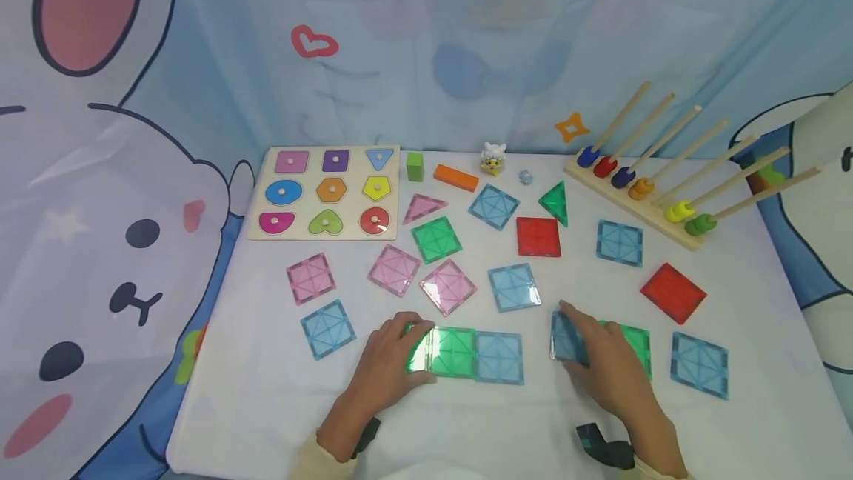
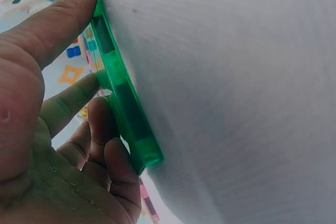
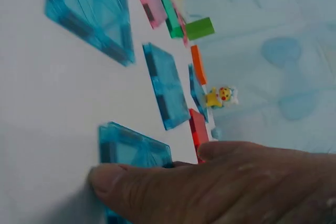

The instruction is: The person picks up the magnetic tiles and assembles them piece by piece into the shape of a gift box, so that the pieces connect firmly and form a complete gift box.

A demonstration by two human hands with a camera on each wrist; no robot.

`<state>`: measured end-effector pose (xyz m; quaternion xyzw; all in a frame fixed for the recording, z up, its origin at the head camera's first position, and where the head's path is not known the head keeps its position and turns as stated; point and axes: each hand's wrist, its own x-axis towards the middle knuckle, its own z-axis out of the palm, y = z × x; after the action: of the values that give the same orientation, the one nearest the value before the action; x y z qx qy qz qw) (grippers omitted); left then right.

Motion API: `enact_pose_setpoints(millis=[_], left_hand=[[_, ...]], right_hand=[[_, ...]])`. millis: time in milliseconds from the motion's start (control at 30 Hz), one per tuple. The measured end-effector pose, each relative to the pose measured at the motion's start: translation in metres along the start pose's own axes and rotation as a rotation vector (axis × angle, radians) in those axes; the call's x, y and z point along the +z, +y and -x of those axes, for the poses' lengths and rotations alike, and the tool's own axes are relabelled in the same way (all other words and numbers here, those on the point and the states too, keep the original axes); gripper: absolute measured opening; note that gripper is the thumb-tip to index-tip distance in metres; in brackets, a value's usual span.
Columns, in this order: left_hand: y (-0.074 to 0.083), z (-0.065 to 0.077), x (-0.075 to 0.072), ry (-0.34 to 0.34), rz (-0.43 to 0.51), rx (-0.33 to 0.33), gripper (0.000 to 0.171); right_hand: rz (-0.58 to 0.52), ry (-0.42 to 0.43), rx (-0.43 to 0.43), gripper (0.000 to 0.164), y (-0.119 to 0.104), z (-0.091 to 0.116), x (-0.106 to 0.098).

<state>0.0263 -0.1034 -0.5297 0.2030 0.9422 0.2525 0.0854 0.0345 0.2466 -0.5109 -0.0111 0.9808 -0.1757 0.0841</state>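
My left hand [image 1: 389, 365] pinches a green translucent square tile [image 1: 419, 352] by its edges, thumb at the near side and fingers at the far side. Its thick green edge fills the middle of the left wrist view, close over the white cloth. To its right, in a row, lie another green tile [image 1: 453, 352] and a blue tile [image 1: 500, 358]. Across a gap, my right hand [image 1: 611, 369] grips a second blue tile [image 1: 565, 338] between thumb and fingers, partly covering it. A green tile [image 1: 638, 347] shows from behind that hand, partly hidden.
Loose blue, pink, green and red tiles lie around, including a blue tile [image 1: 700, 364] at right and a red one [image 1: 673, 293]. Along the back stand a shape puzzle board [image 1: 303, 230], an orange block [image 1: 456, 177], a small figurine [image 1: 493, 159] and a pegged bead rack [image 1: 640, 206].
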Motion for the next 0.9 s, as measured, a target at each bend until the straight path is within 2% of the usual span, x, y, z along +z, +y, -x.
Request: enact_pose_setpoints(millis=[167, 267, 367, 500, 633, 733, 900], left_hand=[[-0.001, 0.000, -0.002, -0.015, 0.005, -0.004, 0.081], [-0.001, 0.000, -0.002, -0.016, 0.003, -0.006, 0.081], [-0.001, 0.001, 0.000, -0.013, 0.003, -0.011, 0.081], [0.002, 0.001, 0.002, -0.008, 0.010, -0.008, 0.081], [0.003, 0.000, 0.002, -0.008, 0.016, -0.004, 0.081], [0.002, 0.001, 0.001, -0.010, 0.006, -0.013, 0.081], [0.001, 0.001, -0.001, -0.018, 0.012, -0.025, 0.081]], right_hand=[[-0.013, -0.049, -0.038, 0.102, -0.023, 0.019, 0.009], [-0.046, -0.053, -0.060, 0.100, -0.037, 0.023, 0.013], [-0.069, -0.065, -0.069, 0.099, -0.041, 0.024, 0.013], [-0.071, -0.098, -0.052, 0.106, -0.025, 0.027, 0.005], [0.009, -0.087, 0.024, 0.111, 0.002, 0.033, -0.003], [0.042, -0.066, 0.047, 0.104, 0.017, 0.035, -0.004], [0.015, -0.006, 0.002, 0.094, 0.026, 0.033, 0.000]])
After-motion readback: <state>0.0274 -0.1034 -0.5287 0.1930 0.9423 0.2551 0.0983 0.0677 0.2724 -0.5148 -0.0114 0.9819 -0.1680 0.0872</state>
